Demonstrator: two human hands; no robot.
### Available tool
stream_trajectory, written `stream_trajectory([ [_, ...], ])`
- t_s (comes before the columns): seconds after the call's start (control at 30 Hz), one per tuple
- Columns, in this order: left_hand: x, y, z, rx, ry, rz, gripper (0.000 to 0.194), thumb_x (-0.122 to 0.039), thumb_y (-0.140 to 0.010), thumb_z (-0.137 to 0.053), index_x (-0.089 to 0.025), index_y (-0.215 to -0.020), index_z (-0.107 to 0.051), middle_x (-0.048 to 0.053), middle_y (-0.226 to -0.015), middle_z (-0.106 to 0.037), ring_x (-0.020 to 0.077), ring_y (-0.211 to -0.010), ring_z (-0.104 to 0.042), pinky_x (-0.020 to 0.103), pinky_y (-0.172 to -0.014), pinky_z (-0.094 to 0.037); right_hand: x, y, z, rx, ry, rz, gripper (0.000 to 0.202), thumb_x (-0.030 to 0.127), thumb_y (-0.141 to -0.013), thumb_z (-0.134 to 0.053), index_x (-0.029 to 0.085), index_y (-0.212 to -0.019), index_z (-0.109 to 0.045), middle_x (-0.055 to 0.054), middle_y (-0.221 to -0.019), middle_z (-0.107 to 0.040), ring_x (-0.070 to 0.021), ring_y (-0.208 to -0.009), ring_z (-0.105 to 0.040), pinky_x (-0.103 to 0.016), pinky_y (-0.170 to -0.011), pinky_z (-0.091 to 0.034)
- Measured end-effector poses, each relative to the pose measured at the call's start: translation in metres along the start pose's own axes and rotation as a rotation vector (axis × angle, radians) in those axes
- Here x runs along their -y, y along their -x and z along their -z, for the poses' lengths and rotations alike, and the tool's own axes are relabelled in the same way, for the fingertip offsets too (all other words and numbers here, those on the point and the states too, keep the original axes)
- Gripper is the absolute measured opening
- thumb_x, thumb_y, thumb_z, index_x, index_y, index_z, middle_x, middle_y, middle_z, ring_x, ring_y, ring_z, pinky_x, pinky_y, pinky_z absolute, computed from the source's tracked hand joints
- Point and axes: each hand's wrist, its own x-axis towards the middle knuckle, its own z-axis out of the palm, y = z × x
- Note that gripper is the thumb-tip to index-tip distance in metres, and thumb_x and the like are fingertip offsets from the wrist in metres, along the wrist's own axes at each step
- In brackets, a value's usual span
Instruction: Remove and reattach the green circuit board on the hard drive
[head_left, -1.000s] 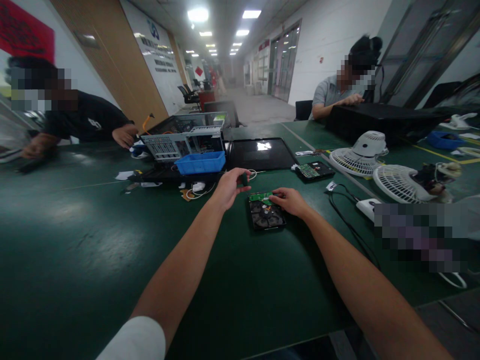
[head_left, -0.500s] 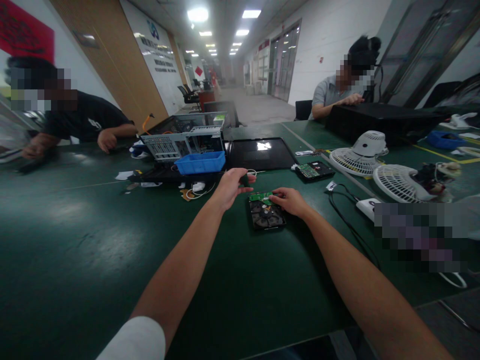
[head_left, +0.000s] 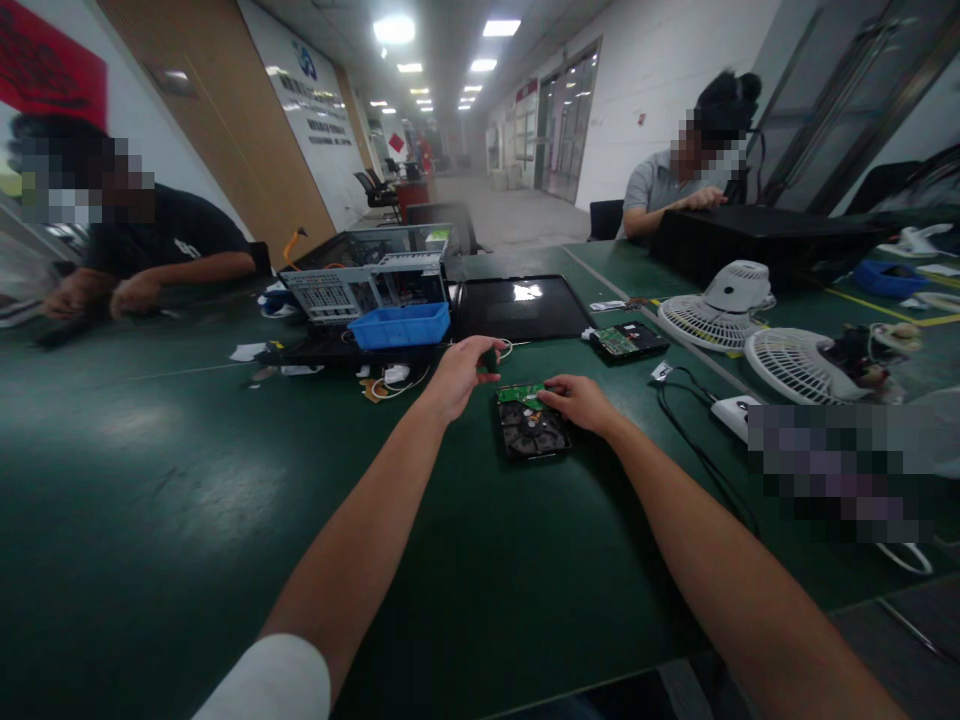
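Observation:
A hard drive (head_left: 531, 428) lies flat on the green table, its green circuit board (head_left: 527, 397) facing up along the far end. My right hand (head_left: 581, 403) is at its right side, with bent fingertips gripping the edge of the board. Just beyond the drive's far left corner hovers my left hand (head_left: 463, 378), thumb and fingers curved with a gap between them. The gap looks dark, and I make out nothing held there. A second hard drive (head_left: 628, 341) rests further off to the right.
A blue tray (head_left: 401, 327) stands before an opened computer case (head_left: 352, 290). Behind my hands lies a black panel (head_left: 521, 307). White fan parts (head_left: 709, 322), a power strip (head_left: 733, 415) and a black cable (head_left: 694, 440) sit right. Two people work across the table.
My left fingers have drawn slightly closer together. My right hand stays on the hard drive. The person at left has moved a hand further left.

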Motion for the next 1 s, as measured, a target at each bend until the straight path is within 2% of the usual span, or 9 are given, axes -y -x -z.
stream_trajectory([
  [0.23,-0.0022,0.0015,-0.0025,0.0,0.098,0.081,0.022,-0.033,-0.083,-0.066,-0.015,-0.095,-0.066,0.013,-0.094,-0.073,0.0233,-0.091,-0.069,0.037,-0.075,-0.058,-0.003,-0.001,-0.001,0.002,-0.006,0.022,0.039,0.047,-0.093,-0.068,0.017,-0.118,-0.074,-0.005,-0.093,-0.079,-0.014,-0.059,-0.067,-0.024,-0.061,-0.049],
  [0.43,-0.002,0.0011,-0.0032,-0.003,0.151,0.101,0.017,-0.028,-0.083,-0.065,-0.014,-0.092,-0.063,0.017,-0.101,-0.075,0.0252,-0.097,-0.07,0.04,-0.081,-0.059,-0.0014,-0.0005,-0.0007,0.0,-0.004,0.014,0.038,0.047,-0.093,-0.069,0.018,-0.118,-0.075,-0.006,-0.094,-0.079,-0.0145,-0.062,-0.068,-0.024,-0.062,-0.05],
  [0.53,-0.0025,0.0009,-0.0036,-0.001,0.158,0.091,0.016,-0.027,-0.08,-0.067,-0.013,-0.089,-0.067,0.014,-0.101,-0.073,0.0234,-0.096,-0.068,0.041,-0.084,-0.06,-0.0022,-0.0009,-0.0018,-0.012,0.002,0.015,0.038,0.047,-0.093,-0.069,0.018,-0.117,-0.075,-0.006,-0.092,-0.079,-0.0143,-0.061,-0.068,-0.024,-0.062,-0.05],
  [0.73,-0.0047,0.0018,-0.0024,-0.008,0.141,0.052,0.014,-0.025,-0.078,-0.068,-0.013,-0.082,-0.072,0.007,-0.085,-0.065,0.0172,-0.083,-0.061,0.042,-0.085,-0.061,-0.002,-0.0003,-0.0018,-0.015,-0.002,0.013,0.038,0.047,-0.093,-0.069,0.018,-0.117,-0.075,-0.005,-0.091,-0.079,-0.0137,-0.058,-0.066,-0.024,-0.061,-0.049],
  [1.0,-0.0041,0.0014,-0.0013,-0.012,0.137,0.056,0.018,-0.027,-0.082,-0.067,-0.013,-0.093,-0.069,0.01,-0.088,-0.071,0.0218,-0.087,-0.068,0.045,-0.083,-0.061,-0.0017,-0.0001,-0.001,-0.008,0.002,0.02,0.039,0.046,-0.093,-0.069,0.017,-0.118,-0.075,-0.005,-0.087,-0.078,-0.0134,-0.058,-0.065,-0.024,-0.061,-0.048],
])
